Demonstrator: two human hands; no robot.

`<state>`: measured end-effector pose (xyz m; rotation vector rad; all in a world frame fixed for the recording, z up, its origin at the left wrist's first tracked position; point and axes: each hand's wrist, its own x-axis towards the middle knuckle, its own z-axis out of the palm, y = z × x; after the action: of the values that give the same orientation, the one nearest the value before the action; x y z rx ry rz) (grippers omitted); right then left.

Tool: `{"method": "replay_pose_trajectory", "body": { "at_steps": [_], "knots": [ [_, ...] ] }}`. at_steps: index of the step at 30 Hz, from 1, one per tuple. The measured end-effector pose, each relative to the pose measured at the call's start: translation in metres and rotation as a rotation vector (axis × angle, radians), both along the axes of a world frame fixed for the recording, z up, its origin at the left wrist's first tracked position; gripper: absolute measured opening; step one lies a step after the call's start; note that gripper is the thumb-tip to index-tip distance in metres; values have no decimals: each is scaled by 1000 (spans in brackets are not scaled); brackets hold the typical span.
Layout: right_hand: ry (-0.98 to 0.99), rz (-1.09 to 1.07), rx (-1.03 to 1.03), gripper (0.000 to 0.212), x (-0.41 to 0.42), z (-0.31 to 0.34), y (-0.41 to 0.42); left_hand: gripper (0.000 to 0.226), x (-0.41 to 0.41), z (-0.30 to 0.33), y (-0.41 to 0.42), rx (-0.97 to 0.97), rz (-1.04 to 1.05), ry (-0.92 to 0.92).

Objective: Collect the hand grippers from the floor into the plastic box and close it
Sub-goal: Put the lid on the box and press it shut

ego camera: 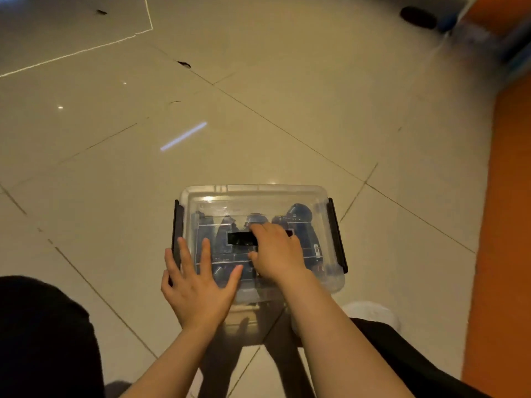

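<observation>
On floor (258,124), centre-bottom: clear plastic box (333,278), lid (253,196) on, blue hand grippers (298,214) inside. L hand (198,285) flat, fingers spread on lid's near-left corner. R hand (277,254) curled round lid's black handle (240,238) mid-lid.

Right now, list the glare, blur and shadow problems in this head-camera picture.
Head view: warm, dim light; a bright streak of glare on the floor tiles; the top right corner is smeared with blur; the clear lid catches highlights; both arms cast shadows on the floor below the plastic box; tile lines bow from wide-angle distortion.
</observation>
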<state>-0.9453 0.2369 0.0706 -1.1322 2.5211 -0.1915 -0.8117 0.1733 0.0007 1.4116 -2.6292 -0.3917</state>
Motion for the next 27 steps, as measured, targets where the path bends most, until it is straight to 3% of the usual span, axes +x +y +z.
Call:
{"method": "replay_pose_trajectory", "body": {
  "at_steps": [9,21,27],
  "knots": [
    [-18,-456,23,42,-15,-7,122,107,-64,1,20,41,-660,-64],
    [158,-417,-148,33,-44,-42,134,108,-111,7,4,15,-767,-121],
    [96,-458,-145,35,-45,-45,132,107,-112,7,3,8,-785,-147]
  ]
}}
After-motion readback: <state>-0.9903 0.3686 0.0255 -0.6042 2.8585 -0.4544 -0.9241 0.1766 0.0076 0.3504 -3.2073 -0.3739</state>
